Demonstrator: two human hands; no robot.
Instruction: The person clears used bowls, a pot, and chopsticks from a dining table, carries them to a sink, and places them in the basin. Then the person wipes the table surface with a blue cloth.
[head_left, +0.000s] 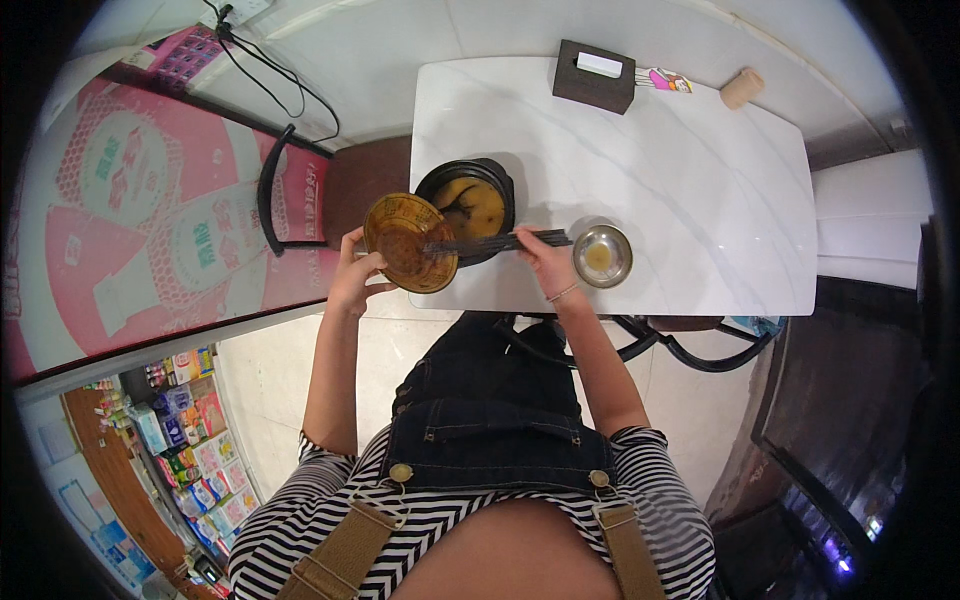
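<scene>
My left hand (355, 273) grips the rim of a yellow-brown patterned bowl (405, 225), tilted beside a black pot (510, 196). Brown residue coats the bowl's inside. A bunch of dark chopsticks (495, 244) is in my right hand (549, 264), their blurred tips over the bowl. Yellowish broth (480, 206) with dark bits fills part of the pot, and the bowl hides its lower left rim. To the right of my right hand stands a small round metal bowl (622, 259) with a little yellow liquid at its bottom.
Against the wall, the white marbled table (705, 210) holds a dark tissue box (592, 86), a cartoon-printed packet (669, 80) and a tan cylinder (742, 88). A black-framed chair (367, 180) stands left, another chair (682, 324) at the near edge. Packaged goods (199, 442) fill shelves at lower left.
</scene>
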